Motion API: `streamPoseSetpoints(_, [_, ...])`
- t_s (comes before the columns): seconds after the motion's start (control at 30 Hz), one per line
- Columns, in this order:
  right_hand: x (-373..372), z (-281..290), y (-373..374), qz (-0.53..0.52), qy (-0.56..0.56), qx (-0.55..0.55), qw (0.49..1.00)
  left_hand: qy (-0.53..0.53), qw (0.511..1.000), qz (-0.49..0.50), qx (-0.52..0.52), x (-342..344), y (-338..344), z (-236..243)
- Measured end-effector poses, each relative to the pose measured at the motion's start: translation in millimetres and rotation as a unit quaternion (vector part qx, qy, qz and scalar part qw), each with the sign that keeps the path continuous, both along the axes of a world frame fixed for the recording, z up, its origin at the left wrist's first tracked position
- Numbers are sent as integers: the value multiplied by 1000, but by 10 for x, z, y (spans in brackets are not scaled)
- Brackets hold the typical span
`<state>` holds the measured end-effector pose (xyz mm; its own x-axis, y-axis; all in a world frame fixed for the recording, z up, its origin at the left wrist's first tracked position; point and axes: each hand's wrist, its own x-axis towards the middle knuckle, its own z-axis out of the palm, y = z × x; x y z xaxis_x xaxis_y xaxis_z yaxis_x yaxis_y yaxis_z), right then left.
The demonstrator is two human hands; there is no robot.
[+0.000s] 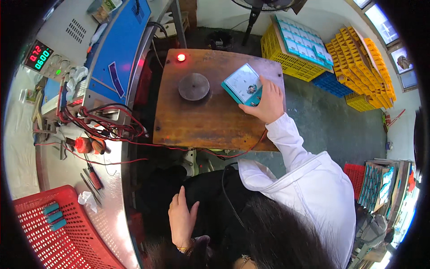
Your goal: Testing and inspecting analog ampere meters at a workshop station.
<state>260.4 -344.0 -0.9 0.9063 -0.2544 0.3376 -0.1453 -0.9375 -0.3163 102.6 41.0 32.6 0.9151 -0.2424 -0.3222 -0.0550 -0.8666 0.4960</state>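
My right hand grips the near right corner of a flat teal box with a pale top. Small metal parts show beside my fingertips, too small to name. The box sits over the right half of a brown wooden table; whether it rests fully on the wood I cannot tell. Left of it, a round grey metal disc lies on the tabletop. My left hand is near my lap, fingers stretched and thumb apart, holding nothing.
A red light glows at the table's far left corner. Red and black cables hang from the left bench, one crossing the table's near edge. A red basket stands lower left. Yellow crates and stacked yellow trays stand far right.
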Motion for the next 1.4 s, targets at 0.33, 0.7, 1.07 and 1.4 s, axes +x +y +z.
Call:
streamPoseSetpoints(0.33, [53, 8, 645, 58, -29, 6, 998, -37, 995, 90, 10, -148, 620, 235])
streamPoseSetpoints(0.7, [-754, -25, 2704, 194, -71, 264, 942, -309, 898, 298, -96, -1118, 1751, 394])
streamPoseSetpoints(1.07, [-1907, 722, 5371, 625, 53, 321, 710, -382, 819, 420, -79, -1426, 2883, 576])
streamPoseSetpoints(1.4, [-1849, 353, 5120, 548, 108, 367, 744, -388, 754, 450, -282, -1351, 2981, 277])
